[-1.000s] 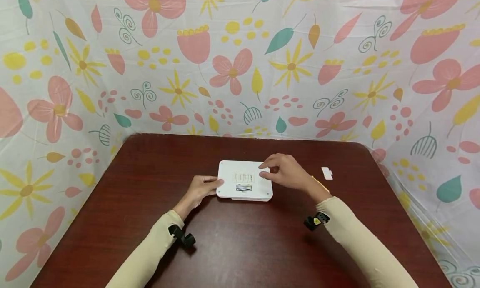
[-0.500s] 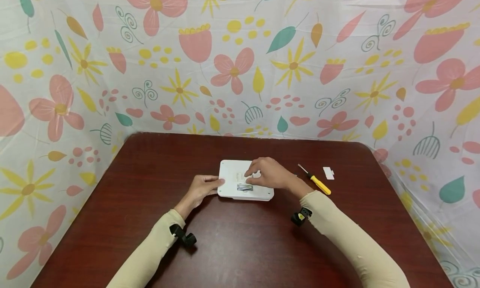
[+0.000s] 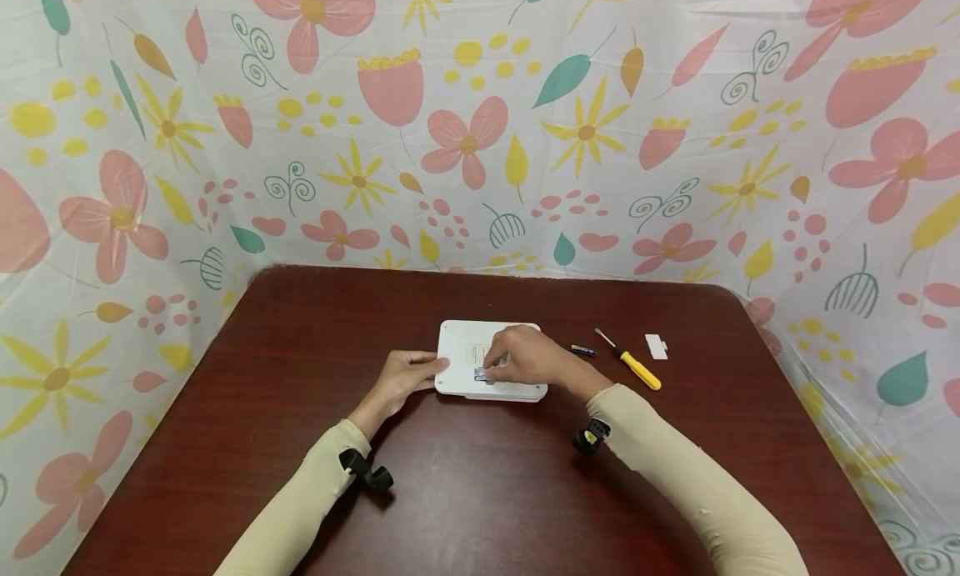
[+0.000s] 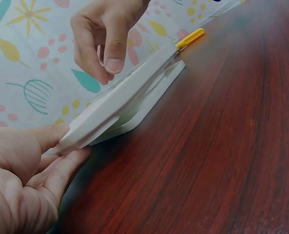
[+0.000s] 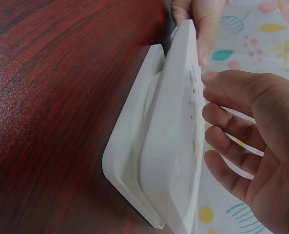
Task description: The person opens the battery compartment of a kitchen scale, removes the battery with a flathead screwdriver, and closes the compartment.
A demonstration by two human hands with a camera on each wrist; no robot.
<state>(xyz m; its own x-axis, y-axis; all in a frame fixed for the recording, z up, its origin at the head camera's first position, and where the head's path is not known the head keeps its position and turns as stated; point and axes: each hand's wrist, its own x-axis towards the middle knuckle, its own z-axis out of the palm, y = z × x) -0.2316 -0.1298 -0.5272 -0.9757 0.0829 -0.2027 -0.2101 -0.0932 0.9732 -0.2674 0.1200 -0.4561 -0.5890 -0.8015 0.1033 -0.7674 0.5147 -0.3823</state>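
A white kitchen scale (image 3: 457, 343) lies face down, its label and battery slot upward. In the left wrist view, its lower plate (image 4: 149, 109) shows beneath the body with a gap between. My left hand (image 3: 405, 380) pinches the scale's left edge, thumb on top and fingers underneath. Over the slot is my right hand (image 3: 528, 355), fingers loosely bent, with thumb and index fingertips close to a silvery battery (image 3: 480, 374) lying in it. In the right wrist view, the right hand's fingers (image 5: 229, 117) stand by the scale's underside with nothing visible between them.
On the table (image 3: 510, 476), a dark loose battery (image 3: 582, 350) lies right of the scale. Beyond it are a yellow-handled screwdriver (image 3: 637, 368) and a small white battery cover (image 3: 656, 347). A floral cloth (image 3: 480, 142) hangs around the table's back and sides.
My right hand has moved left and down from the scale's right side to its battery slot, uncovering the screwdriver and loose battery. My left hand keeps its hold on the edge.
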